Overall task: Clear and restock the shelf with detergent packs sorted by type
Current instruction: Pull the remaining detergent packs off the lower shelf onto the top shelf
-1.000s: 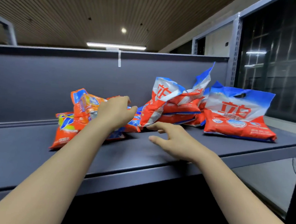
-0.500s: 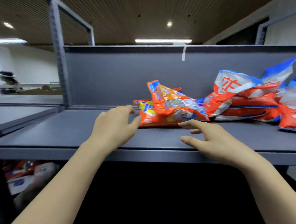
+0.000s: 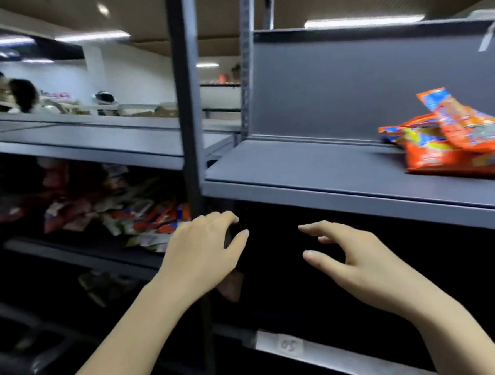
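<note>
Head view: the left hand [image 3: 202, 248] and right hand [image 3: 360, 263] hung loosely spread and empty below the shelf [image 3: 342, 175]. Orange detergent packs [image 3: 457, 142] lay at its right end. Step: between picks, probably; next, reach for more packs [image 3: 140, 215] on the lower left shelf.

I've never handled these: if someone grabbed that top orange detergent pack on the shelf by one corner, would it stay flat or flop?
It would probably flop: the top orange detergent pack is creased and sags over the packs beneath. Its glossy film looks slippery, so a grip on one corner might slide. It leans loosely on the pile, so pushing it would likely shift it along the shelf.
</note>
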